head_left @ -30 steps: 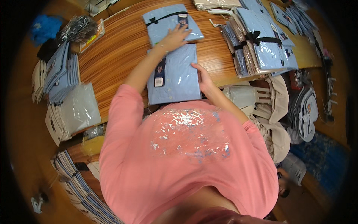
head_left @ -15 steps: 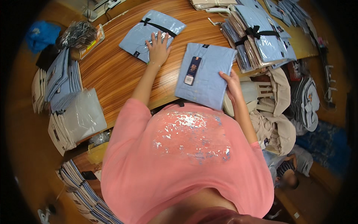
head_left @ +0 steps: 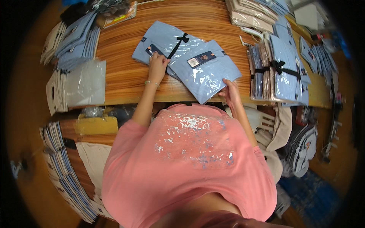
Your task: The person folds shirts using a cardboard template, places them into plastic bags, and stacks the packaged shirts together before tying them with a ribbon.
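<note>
Pinching the near blue packet [head_left: 209,78] by its corner, right at the front of the table [head_left: 121,41]!
Closest in, the right hand [head_left: 230,93] has thumb on top; a light hold should spare the glossy film [head_left: 203,89] (creases would surely show). Just beyond, that packet overlaps the far blue packet [head_left: 159,33], and there's the left hand [head_left: 156,67], fingers bent over its dark tag [head_left: 151,49]. Gripping or merely resting? Can't tell! Gentle pressure, clear of the black ribbon [head_left: 176,47], looks wisest.
</note>
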`<action>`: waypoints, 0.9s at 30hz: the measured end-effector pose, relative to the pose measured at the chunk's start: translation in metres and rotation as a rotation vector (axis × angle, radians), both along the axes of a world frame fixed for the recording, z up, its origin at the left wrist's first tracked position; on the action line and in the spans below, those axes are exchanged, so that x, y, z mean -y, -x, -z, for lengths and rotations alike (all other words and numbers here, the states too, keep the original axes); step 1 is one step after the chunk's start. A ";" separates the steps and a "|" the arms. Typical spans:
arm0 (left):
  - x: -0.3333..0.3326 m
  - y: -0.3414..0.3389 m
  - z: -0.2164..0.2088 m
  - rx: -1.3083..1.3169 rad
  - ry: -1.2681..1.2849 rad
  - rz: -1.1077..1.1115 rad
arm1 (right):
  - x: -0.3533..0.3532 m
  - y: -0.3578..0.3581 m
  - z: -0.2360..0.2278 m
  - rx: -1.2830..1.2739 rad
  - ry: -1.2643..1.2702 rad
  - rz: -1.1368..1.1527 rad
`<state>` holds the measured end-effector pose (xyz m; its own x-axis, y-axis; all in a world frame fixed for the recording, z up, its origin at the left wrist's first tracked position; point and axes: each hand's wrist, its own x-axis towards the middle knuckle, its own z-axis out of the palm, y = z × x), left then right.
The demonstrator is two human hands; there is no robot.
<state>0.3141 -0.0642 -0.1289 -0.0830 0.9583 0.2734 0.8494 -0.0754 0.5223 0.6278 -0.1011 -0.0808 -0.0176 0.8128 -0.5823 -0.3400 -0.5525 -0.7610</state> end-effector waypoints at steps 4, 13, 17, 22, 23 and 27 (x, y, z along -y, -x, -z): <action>-0.006 -0.011 -0.005 -0.057 0.059 -0.078 | -0.020 -0.034 -0.005 -0.379 0.037 -0.203; 0.008 -0.005 -0.017 0.553 0.211 0.066 | -0.040 -0.009 -0.035 -0.283 0.087 -0.297; 0.038 -0.054 -0.062 0.200 0.127 -0.025 | -0.034 0.052 0.001 -0.450 0.248 -0.084; 0.068 -0.033 -0.046 -0.031 0.087 -0.190 | -0.049 0.028 -0.011 -0.076 0.225 -1.229; 0.067 -0.015 -0.038 -0.071 0.035 -0.328 | -0.056 0.016 -0.021 0.240 0.108 -1.603; 0.079 0.080 0.017 0.132 0.113 -0.665 | -0.051 0.058 -0.042 1.040 -1.602 -1.360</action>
<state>0.2336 -0.1436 -0.1455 -0.6890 0.7144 0.1218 0.6251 0.5008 0.5987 0.5702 -0.0504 -0.0390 -0.9647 0.2442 0.0987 0.2105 0.9400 -0.2684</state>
